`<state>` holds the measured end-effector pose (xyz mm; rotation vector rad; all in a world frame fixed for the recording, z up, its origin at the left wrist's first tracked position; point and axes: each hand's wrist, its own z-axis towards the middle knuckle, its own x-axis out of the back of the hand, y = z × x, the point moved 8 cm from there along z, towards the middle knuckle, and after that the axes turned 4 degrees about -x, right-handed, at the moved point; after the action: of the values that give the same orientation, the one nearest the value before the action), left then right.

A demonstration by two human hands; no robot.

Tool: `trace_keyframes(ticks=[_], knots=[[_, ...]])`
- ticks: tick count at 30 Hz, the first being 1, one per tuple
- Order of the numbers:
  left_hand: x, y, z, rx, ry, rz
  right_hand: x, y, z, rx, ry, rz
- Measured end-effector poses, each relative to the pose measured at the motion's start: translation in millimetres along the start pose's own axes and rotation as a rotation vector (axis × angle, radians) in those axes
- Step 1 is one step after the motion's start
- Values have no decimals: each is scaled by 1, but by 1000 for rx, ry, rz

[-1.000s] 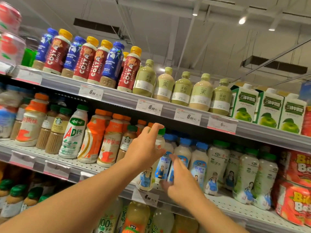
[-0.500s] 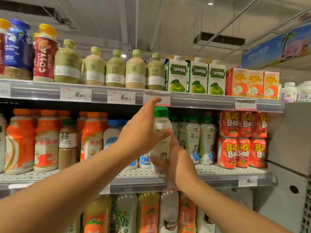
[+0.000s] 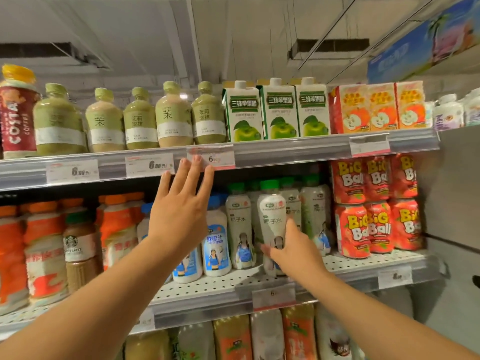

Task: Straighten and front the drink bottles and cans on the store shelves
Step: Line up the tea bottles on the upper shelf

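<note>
Standing upright, label forward: coconut-water bottle [image 3: 272, 224]

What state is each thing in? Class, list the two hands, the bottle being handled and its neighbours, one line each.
left hand: open, fingers spread, holding nothing.
right hand: grips the bottle's lower part.
green-capped coconut water bottle: upright, label facing out.
blue-capped coconut milk bottle: upright, label forward.
Big Ball cans: stacked two high.
</note>
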<state>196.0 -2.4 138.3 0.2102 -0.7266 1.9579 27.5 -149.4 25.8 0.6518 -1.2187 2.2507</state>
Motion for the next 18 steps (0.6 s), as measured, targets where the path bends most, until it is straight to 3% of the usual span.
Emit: trace_keyframes(ticks=[5, 12, 18], knots=[[-3, 6, 1, 42, -15, 55, -10, 3, 3, -16, -34, 26], [-6, 7, 0, 43, -1, 74, -12, 16, -8, -35, 48, 120], [-8, 6, 0, 43, 3, 80, -25, 12, -3, -75, 38, -66]])
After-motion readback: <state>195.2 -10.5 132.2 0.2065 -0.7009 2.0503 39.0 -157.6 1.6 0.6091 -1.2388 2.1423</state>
